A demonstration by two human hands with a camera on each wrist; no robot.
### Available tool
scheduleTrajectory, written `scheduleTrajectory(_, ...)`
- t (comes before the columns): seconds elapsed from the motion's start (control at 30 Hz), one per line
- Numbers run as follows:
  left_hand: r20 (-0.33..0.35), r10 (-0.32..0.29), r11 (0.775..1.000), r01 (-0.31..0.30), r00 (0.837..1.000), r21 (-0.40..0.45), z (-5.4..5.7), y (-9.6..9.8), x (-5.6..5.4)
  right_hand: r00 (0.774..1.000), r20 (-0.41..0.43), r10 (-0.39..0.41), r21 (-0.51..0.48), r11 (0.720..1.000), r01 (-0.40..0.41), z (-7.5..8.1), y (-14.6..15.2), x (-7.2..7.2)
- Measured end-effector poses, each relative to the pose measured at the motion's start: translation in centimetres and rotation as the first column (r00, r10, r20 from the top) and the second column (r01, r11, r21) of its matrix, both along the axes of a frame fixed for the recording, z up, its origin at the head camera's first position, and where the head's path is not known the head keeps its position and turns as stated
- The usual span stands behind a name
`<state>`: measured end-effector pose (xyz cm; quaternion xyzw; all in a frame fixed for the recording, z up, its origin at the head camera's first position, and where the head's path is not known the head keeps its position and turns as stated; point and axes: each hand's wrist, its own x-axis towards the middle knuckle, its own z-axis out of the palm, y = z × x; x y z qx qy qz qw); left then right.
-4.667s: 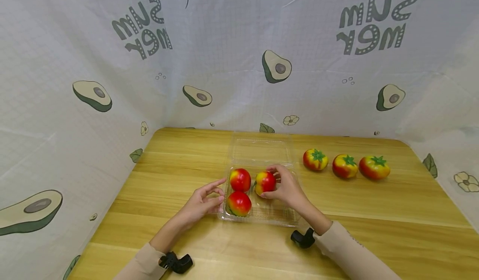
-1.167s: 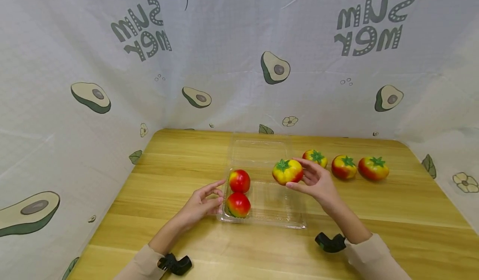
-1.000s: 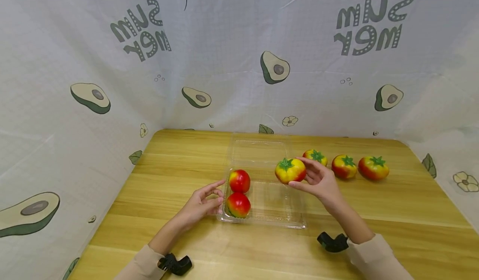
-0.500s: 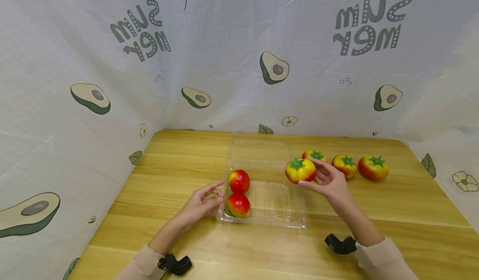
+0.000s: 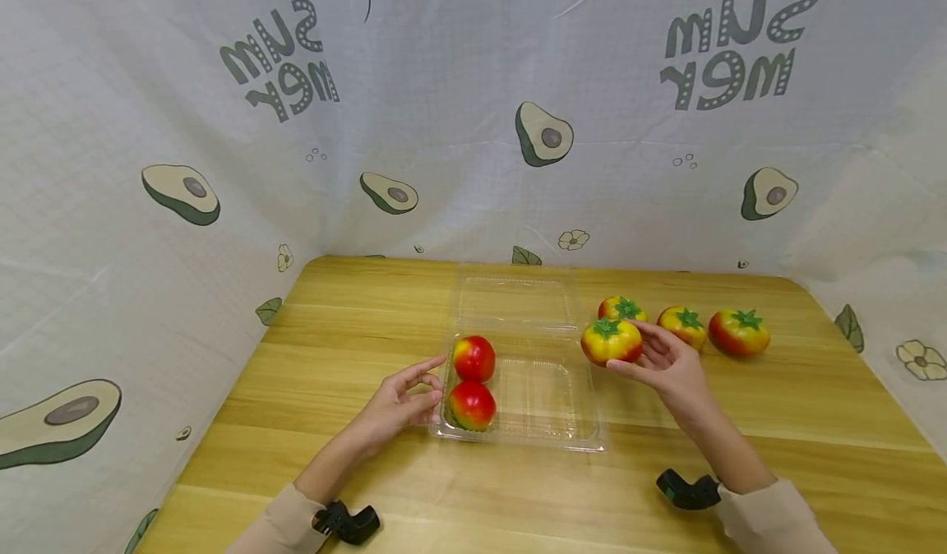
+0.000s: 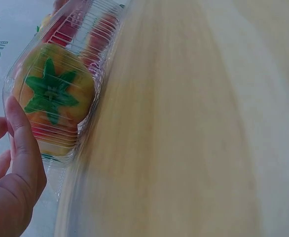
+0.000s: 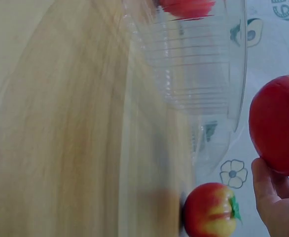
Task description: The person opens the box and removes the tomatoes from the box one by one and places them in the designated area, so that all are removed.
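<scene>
Thumb and fingers of my right hand (image 5: pixel 673 369) hold a yellow-and-red toy tomato (image 5: pixel 611 342) with a green star-shaped leaf top. It is raised just off the right side of a clear plastic clamshell box (image 5: pixel 547 402); the right wrist view shows its red underside (image 7: pixel 280 128). Inside the box, along its left side, lie two toy tomatoes, one behind (image 5: pixel 473 358) and one in front (image 5: pixel 472 406). My left hand (image 5: pixel 403 402) touches the box's left edge with relaxed fingers. In the left wrist view its thumb (image 6: pixel 23 143) lies against the clear wall.
Three more toy tomatoes stand in a row at the back right: one (image 5: pixel 620 307) partly hidden by the held one, a middle one (image 5: pixel 681 325) and a right one (image 5: pixel 738 334). The box's lid (image 5: pixel 518 297) lies folded back on the wooden table (image 5: pixel 355 307). A printed cloth (image 5: pixel 444 126) hangs behind.
My right hand has lifted the toy tomato from the box's right half, turned it leaf side into view, and carried it rightward past the box's right edge. My left hand stays put.
</scene>
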<state>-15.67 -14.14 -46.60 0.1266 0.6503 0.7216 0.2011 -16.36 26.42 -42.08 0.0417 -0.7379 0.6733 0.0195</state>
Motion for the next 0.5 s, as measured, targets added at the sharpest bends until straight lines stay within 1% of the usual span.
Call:
scheduleTrajectory(0.23,0.006,-0.003,1.000,0.003,1.000,0.015,-0.1,0.0,0.0,0.999,0.042,-0.032,0.038,0.999,0.030,-0.6,0.8,0.0)
scheduleTrajectory(0.4,0.005,-0.005,1.000,0.005,1.000,0.012,0.0,0.0,0.0,0.995,0.081,-0.054,0.109,0.993,0.045,-0.7,1.4,-0.1)
scheduleTrajectory(0.5,0.004,-0.006,1.000,0.006,1.000,0.013,0.0,0.0,0.0,0.994,0.092,-0.055,0.110,0.993,0.045,-0.7,1.7,0.0)
